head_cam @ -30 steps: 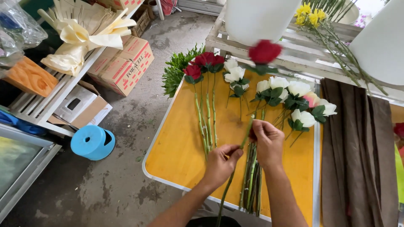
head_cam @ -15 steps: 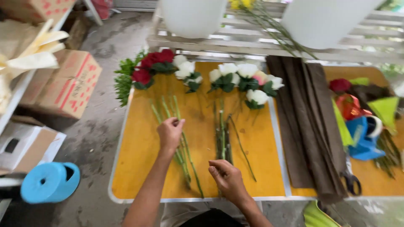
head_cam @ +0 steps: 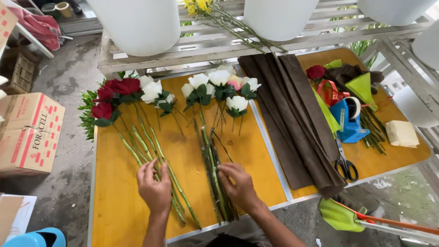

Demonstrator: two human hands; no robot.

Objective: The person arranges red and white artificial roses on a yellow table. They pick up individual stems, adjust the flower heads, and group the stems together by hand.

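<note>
My left hand (head_cam: 154,188) lies flat on the long green stems of the red roses (head_cam: 113,94), near their cut ends, on the yellow table (head_cam: 119,215). My right hand (head_cam: 238,184) rests with curled fingers on the bunched stems of the white roses (head_cam: 218,82), low on the bundle. Both bunches lie with their blooms pointing away from me. More white roses (head_cam: 152,91) lie between the two groups. Neither hand lifts anything.
Brown wrapping sheets (head_cam: 292,119) lie right of the flowers. Beyond them are black scissors (head_cam: 345,167), a blue tape dispenser (head_cam: 348,120), green paper, red ribbon and a single red rose (head_cam: 315,72). White buckets (head_cam: 137,23) stand on a slatted rack behind. Cardboard boxes (head_cam: 28,133) sit on the floor at left.
The view has swung right and steadied. My left hand has come down the red rose stems towards me, and my right hand has moved onto the white rose stems.
</note>
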